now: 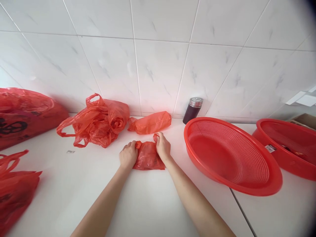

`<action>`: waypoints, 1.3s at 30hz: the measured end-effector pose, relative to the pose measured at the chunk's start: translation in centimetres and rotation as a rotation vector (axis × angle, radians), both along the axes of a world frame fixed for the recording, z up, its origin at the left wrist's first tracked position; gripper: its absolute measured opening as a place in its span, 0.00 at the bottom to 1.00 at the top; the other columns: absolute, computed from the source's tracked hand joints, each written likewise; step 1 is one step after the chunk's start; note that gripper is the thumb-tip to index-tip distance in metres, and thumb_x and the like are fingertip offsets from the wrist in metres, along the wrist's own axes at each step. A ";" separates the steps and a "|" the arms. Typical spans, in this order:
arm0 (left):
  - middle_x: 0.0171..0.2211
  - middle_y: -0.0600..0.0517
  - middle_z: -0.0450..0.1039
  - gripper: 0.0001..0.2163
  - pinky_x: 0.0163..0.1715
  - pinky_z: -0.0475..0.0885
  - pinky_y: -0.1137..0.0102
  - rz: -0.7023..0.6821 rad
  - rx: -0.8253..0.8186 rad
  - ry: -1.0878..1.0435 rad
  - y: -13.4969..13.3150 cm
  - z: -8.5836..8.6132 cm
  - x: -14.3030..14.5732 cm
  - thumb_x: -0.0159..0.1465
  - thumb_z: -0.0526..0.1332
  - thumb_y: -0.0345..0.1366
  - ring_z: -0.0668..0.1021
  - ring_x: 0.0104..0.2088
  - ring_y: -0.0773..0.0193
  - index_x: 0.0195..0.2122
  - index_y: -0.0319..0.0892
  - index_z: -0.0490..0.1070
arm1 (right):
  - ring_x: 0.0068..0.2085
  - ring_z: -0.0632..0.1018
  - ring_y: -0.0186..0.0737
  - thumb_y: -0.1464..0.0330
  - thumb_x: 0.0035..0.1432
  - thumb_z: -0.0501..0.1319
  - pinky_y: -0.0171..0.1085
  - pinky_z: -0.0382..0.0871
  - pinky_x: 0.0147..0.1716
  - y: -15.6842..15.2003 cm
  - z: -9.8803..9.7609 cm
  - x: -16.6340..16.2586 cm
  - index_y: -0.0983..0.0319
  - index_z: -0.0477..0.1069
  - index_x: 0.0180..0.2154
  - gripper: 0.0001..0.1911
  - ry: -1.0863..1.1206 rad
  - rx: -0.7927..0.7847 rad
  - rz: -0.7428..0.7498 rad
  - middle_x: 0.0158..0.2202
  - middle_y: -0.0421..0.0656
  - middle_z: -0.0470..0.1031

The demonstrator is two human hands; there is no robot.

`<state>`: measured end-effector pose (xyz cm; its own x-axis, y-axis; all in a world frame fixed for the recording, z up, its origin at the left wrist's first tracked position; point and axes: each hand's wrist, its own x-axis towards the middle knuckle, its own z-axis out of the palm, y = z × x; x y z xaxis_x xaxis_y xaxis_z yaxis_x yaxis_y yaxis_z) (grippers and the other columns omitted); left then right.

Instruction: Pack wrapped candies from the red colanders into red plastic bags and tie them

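A small red plastic bag (147, 158) lies on the white table between my two hands, bottom edge toward me. Something inside bulges through the thin film, but I cannot make out what. My left hand (128, 154) is closed on its upper left corner, where a bit of film pokes out past the fingers. At the upper right, my right hand (162, 146) pinches another gathered end of the bag. Just beyond the hands rests a long rolled red plastic bundle (153, 122).
Several red bags (98, 121) sit at the left, with a large printed bag (29, 115) by the wall. A dark bottle (193, 110) with a silver lid stands at the back. Red baskets (214, 151) occupy the right side. A tiled wall (160, 65) closes off the back.
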<state>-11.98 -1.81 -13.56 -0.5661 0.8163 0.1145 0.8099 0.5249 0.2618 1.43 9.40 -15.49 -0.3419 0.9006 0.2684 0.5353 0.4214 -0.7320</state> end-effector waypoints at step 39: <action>0.42 0.49 0.74 0.12 0.47 0.70 0.60 0.101 0.619 -0.780 -11.7 7.4 0.0 0.62 0.57 0.45 0.75 0.43 0.56 0.43 0.46 0.71 | 0.31 0.71 0.34 0.59 0.54 0.64 0.34 0.64 0.33 -2.4 8.1 2.0 0.60 0.72 0.34 0.11 0.837 -0.525 0.312 0.29 0.38 0.71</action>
<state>-11.94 -13.53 -6.13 -0.7273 0.6827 0.0704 0.2545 0.1729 0.9515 3.48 6.95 -7.43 -0.4648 0.8764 0.1265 -0.3075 -0.0258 -0.9512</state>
